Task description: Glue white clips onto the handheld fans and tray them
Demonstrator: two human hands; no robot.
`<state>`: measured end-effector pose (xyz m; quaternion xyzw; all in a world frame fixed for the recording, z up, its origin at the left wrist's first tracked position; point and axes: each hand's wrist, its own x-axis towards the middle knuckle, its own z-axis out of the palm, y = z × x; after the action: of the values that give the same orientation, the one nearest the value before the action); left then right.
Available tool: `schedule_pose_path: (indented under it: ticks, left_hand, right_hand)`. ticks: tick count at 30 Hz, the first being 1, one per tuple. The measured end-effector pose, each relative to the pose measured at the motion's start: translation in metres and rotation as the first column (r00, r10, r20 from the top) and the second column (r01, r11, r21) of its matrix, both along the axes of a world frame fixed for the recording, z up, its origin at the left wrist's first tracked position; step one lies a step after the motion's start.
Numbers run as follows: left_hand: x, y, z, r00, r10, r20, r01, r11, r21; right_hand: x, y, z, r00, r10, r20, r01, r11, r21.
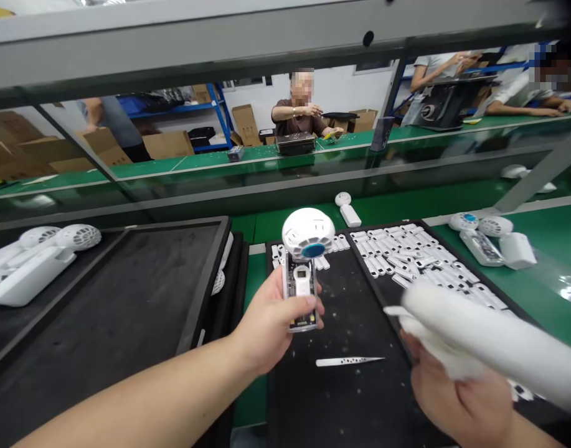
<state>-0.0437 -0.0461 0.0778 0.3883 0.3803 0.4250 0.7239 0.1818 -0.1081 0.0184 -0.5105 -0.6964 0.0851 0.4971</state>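
Note:
Near the middle, my left hand (285, 314) is closed around the clear handle of a small handheld fan (308, 239). Its round white head has a blue disc, and a circuit board with a small white display piece shows through the handle, under my thumb. At the lower right my right hand (457, 398) is wrapped round a blurred white tube-shaped thing (481, 336) with a pointed white tip on its left; its kind is not clear. White tweezers (348, 361) lie on the black tray (313, 404) between my hands.
Many small white pieces (406, 252) lie on the tray's right part. More fans rest on the left tray (126, 305) and the green bench at right (481, 246). A metal beam (266, 37) crosses overhead. Several people are beyond the bench.

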Motion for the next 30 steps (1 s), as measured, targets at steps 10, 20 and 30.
schedule_pose_path:
  ticks: [10, 20, 30]
  left_hand:
    - [0.004, 0.008, -0.004, 0.995, 0.1, 0.002, -0.097, 0.968, -0.231]
    - [0.002, 0.01, -0.004, 0.998, -0.019, -0.068, 0.011, 0.993, -0.115]
    - [-0.001, 0.008, -0.008, 0.986, -0.003, 0.166, 0.023, 0.992, -0.121]
  right_hand:
    - [0.026, 0.024, -0.056, 0.79, -0.049, 0.611, 0.228, 0.948, -0.22]
    - [-0.011, 0.04, -0.055, 0.723, 0.165, 0.671, 0.176, 0.895, -0.41]
    - [-0.004, 0.032, -0.041, 0.902, 0.09, 0.422, 0.101, 0.907, -0.41]
